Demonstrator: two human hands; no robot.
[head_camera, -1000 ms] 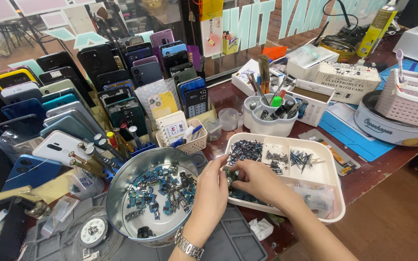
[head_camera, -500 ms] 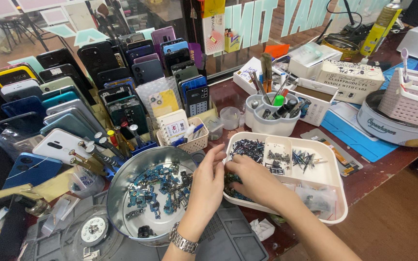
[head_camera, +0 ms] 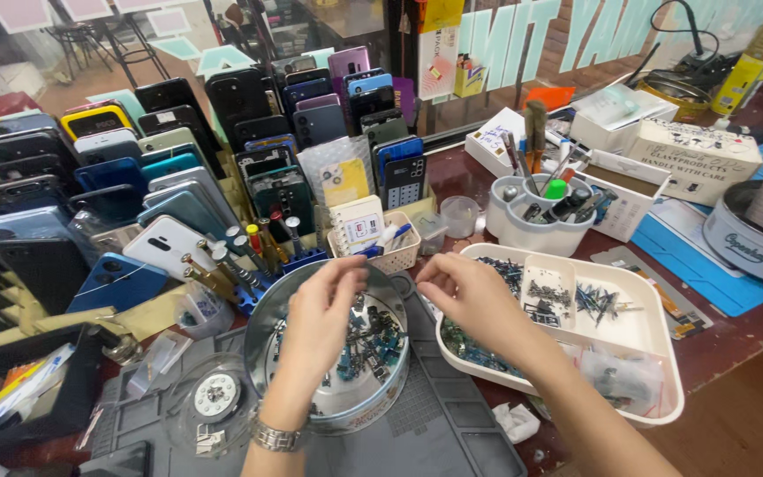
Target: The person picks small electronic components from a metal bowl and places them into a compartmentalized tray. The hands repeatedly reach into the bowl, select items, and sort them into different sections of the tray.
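Bright, even light; sharp, wide-angle view.

A phone repair shop, by the look of the bench. Rows of phone backs [head_camera: 143, 177] propped in ranks on the left. Screwdrivers [head_camera: 240, 256] standing in a blue holder. A round tin [head_camera: 262, 327] of small blue parts, a white tray [head_camera: 655, 331] of sorted screws and connectors, a cup of tools [head_camera: 536, 221], a grey work mat [head_camera: 452, 424]. Glass shopfront behind.

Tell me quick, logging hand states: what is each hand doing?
Left hand: fingers curled over the round metal tin; grasp cannot be told.
Right hand: fingertips pinched; contents cannot be told.
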